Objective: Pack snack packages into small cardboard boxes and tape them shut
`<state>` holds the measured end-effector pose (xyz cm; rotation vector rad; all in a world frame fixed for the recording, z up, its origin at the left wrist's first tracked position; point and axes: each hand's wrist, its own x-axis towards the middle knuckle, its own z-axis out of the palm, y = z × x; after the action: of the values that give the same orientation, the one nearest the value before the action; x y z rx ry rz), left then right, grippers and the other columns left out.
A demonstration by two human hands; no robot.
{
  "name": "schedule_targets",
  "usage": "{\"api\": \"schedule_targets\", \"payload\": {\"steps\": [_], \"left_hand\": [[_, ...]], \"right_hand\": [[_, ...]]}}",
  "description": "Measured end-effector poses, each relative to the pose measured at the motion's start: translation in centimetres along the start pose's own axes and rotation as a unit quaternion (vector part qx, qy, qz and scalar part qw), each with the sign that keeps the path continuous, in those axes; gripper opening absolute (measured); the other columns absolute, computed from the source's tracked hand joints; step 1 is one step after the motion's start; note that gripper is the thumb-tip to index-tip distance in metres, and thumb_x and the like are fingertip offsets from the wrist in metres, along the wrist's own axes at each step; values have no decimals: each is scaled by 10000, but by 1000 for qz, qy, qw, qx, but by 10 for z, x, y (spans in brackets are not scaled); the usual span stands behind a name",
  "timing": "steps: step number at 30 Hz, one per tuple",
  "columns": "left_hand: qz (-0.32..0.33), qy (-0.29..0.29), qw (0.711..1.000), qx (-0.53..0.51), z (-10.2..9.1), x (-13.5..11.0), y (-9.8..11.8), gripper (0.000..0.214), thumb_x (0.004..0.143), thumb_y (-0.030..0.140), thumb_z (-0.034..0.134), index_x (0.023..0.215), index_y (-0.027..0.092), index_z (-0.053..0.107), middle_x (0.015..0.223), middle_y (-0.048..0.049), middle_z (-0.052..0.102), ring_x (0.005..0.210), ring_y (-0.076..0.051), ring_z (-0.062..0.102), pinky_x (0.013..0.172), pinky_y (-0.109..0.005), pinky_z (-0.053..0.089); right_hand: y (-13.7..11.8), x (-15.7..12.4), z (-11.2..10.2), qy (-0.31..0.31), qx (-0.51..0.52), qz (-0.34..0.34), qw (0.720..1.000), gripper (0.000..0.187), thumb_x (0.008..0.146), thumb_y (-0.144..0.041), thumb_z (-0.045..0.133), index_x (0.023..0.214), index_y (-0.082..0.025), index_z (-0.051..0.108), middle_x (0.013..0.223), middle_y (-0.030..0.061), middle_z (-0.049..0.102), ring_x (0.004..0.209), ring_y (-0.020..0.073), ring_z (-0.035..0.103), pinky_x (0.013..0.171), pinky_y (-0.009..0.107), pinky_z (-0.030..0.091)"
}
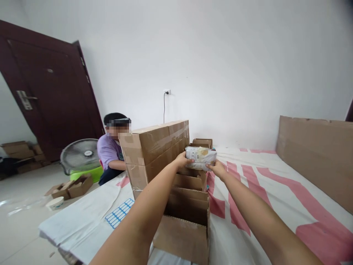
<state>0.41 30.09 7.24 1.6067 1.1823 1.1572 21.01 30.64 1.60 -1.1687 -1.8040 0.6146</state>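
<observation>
Both arms stretch forward over a row of open cardboard boxes (180, 235). Between my hands is a white plastic package (200, 157) with printing and a yellowish patch. My left hand (182, 161) grips its left end, thumb in front. At the right end, my right hand (217, 169) is closed on the same package. The package is above the far boxes of the row and hides part of them. Right beside the row, on its left, stands a wall of stacked taped cartons (154, 151).
A person in a purple shirt (110, 151) sits behind the cartons, near a fan (82, 156). A blue-printed label sheet (120, 213) lies on the white cover at left. Red-and-white cloth (248, 184) spreads right, up to a large cardboard panel (314, 154).
</observation>
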Motion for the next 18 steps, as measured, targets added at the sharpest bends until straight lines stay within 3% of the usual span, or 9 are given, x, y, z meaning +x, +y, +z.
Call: {"api": "schedule_targets", "payload": {"steps": [4, 8, 10, 12, 15, 18], "left_hand": [[6, 7, 1000, 4, -2, -6, 4, 286, 866, 335, 654, 1070, 137, 621, 1059, -66, 675, 930, -196, 658, 844, -414, 544], [36, 11, 999, -6, 2, -20, 24, 439, 598, 246, 862, 948, 127, 626, 919, -61, 724, 896, -239, 675, 893, -425, 514], [58, 14, 998, -8, 8, -35, 37, 479, 558, 203, 864, 963, 136, 618, 949, -65, 724, 929, -248, 666, 911, -413, 503], [77, 22, 997, -6, 15, -59, 50, 491, 575, 190, 840, 1006, 152, 607, 1011, -63, 713, 979, -247, 647, 927, -399, 491], [123, 26, 992, 4, 27, -113, 65, 486, 643, 203, 791, 1080, 180, 579, 1075, -47, 690, 1026, -237, 622, 923, -364, 485], [200, -4, 979, 29, 39, -182, 70, 432, 759, 251, 713, 1151, 176, 550, 1105, -67, 679, 1018, -236, 625, 893, -343, 494]], "right_hand": [[-3, 0, -3, 12, 103, 28, 994, 340, 856, -436, 649, 1042, -152, 644, 1032, 68, 715, 923, 204, 680, 855, 423, 547], [-25, -15, -24, -4, 195, 35, 980, 556, 609, -524, 806, 1001, -151, 681, 1008, 100, 753, 962, 288, 689, 908, 469, 528], [-41, -33, -39, -31, 232, 30, 972, 624, 549, -538, 828, 1026, -160, 692, 1061, 105, 747, 1001, 303, 682, 937, 474, 518], [-58, -56, -55, -61, 258, 18, 964, 624, 572, -522, 828, 1083, -191, 689, 1144, 92, 723, 1065, 296, 660, 974, 462, 502], [-78, -102, -75, -66, 243, -6, 968, 559, 677, -465, 794, 1167, -232, 660, 1240, 73, 677, 1151, 288, 612, 989, 446, 498], [-86, -159, -87, -51, 173, -35, 983, 469, 709, -446, 773, 1113, -223, 688, 1137, 79, 715, 1045, 291, 654, 856, 403, 570]]}}
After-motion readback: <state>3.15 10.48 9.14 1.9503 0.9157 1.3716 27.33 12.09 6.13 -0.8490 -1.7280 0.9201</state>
